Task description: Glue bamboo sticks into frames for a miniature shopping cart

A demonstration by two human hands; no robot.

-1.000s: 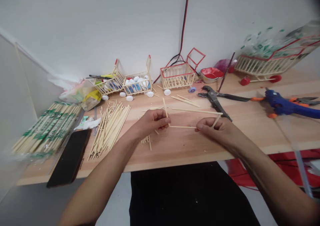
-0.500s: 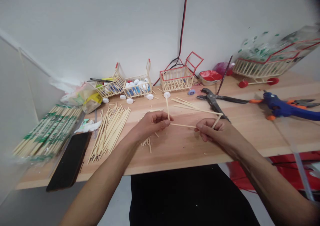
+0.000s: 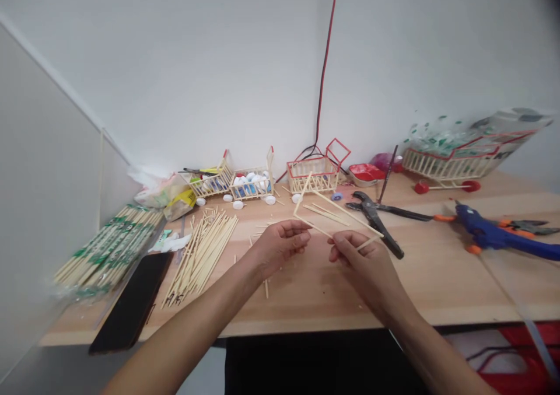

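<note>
A frame of thin wooden sticks (image 3: 347, 213) is held above the table, tilted, with a gap visible at its upper left corner. My right hand (image 3: 361, 261) pinches its near stick close to the right end. Just left of it, my left hand (image 3: 284, 244) has loosely curled fingers, with thumb and index apart. Its fingertips are close to the near stick, and I see nothing held in them. Short cut sticks (image 3: 266, 287) lie partly hidden under my left hand. Several loose sticks (image 3: 326, 213) rest behind the frame.
Small stick carts (image 3: 312, 173) line the wall, and a larger cart (image 3: 441, 170) stands right. Pliers (image 3: 371, 217), a blue glue gun (image 3: 485, 231) and a red paint dish (image 3: 366, 174) are nearby. Left are a stick pile (image 3: 205, 255), a phone (image 3: 131, 301) and packaged chopsticks (image 3: 111, 246).
My left hand has come off the frame's left corner and moved slightly right. The frame has tilted in my right hand, its left corner rising. The camera view has shifted upward.
</note>
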